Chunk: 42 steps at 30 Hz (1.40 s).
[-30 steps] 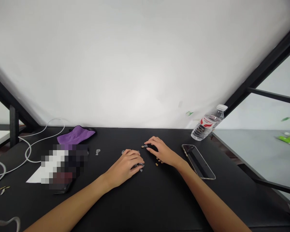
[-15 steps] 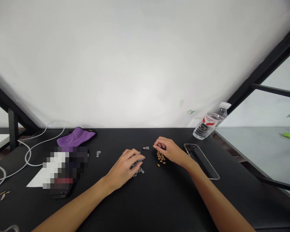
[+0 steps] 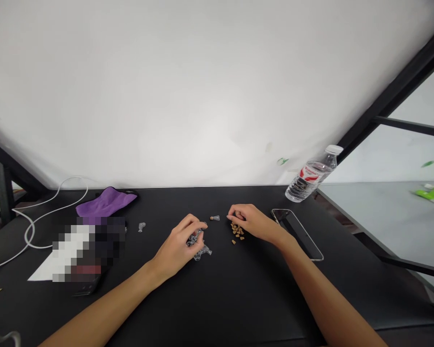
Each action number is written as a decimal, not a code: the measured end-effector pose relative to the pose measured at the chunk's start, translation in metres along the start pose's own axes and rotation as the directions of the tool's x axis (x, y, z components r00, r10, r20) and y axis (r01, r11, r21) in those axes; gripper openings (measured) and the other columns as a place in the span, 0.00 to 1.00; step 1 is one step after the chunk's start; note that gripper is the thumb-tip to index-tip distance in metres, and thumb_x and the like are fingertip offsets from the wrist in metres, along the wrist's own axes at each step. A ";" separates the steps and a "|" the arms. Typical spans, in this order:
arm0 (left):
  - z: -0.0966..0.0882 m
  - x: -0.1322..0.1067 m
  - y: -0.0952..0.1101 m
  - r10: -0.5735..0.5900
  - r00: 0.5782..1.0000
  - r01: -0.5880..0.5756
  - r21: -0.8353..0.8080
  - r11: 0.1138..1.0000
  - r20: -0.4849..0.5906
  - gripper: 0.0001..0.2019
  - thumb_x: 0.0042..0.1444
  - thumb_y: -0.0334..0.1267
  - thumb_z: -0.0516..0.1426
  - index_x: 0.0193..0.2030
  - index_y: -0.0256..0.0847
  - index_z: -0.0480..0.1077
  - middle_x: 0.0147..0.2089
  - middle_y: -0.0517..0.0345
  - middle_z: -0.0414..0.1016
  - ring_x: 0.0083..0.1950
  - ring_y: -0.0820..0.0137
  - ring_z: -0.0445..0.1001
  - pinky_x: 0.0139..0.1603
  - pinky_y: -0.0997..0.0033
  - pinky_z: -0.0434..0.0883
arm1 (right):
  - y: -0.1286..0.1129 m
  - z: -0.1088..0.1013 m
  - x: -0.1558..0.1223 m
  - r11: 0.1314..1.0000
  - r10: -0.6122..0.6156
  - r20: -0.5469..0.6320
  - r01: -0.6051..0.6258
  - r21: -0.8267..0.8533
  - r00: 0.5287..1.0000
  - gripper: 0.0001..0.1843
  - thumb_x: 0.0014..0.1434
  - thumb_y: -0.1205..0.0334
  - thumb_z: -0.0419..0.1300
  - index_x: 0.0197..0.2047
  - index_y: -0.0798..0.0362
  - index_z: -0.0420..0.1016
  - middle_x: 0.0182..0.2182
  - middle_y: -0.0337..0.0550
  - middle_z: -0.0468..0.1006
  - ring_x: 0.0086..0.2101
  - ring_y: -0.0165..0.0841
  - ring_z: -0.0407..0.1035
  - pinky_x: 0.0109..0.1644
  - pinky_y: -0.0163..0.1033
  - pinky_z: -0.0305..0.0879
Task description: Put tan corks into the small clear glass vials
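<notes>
My left hand (image 3: pixel 179 243) rests on the black table (image 3: pixel 217 299) with its fingers curled over a heap of tiny clear glass bottles (image 3: pixel 199 246), pinching one of them. My right hand (image 3: pixel 251 222) hovers with bent fingers pinched together right above a small pile of brown corks (image 3: pixel 237 231); what the fingertips hold is too small to make out. Between the two hands lies one small corked bottle (image 3: pixel 214 218). Another tiny bottle (image 3: pixel 141 226) lies alone further left.
A phone (image 3: pixel 297 233) lies face up to the right of my right hand. A water bottle (image 3: pixel 312 174) lies tilted at the back right. At the left are a purple cloth (image 3: pixel 104 202), a white cable (image 3: pixel 39 214) and white paper (image 3: pixel 45 271).
My right hand drew back from the corked bottle, leaving it on the table, and went to the corks. My left hand lifted its fingers off the bottle heap and curled onto one.
</notes>
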<state>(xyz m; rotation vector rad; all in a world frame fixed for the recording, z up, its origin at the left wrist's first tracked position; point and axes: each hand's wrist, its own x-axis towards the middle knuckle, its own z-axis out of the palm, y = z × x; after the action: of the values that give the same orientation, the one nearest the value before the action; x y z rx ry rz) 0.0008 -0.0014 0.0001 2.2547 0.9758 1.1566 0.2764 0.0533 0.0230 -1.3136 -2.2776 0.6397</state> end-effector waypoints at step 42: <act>0.001 0.000 -0.004 0.050 0.996 -0.048 0.029 0.998 -0.072 0.12 0.67 0.25 0.54 0.51 0.44 0.72 0.45 0.55 0.67 0.44 0.70 0.72 0.46 0.70 0.71 | 0.005 -0.002 -0.002 0.997 -0.010 0.095 0.017 -0.070 0.995 0.15 0.66 0.52 0.62 0.30 0.53 0.74 0.24 0.33 0.62 0.25 0.28 0.57 0.31 0.35 0.53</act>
<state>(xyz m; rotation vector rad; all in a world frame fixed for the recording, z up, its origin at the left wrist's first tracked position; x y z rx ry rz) -0.0003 0.0019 -0.0028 2.2841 0.9741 1.2611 0.2819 0.0546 0.0211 -1.3253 -2.4031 0.6340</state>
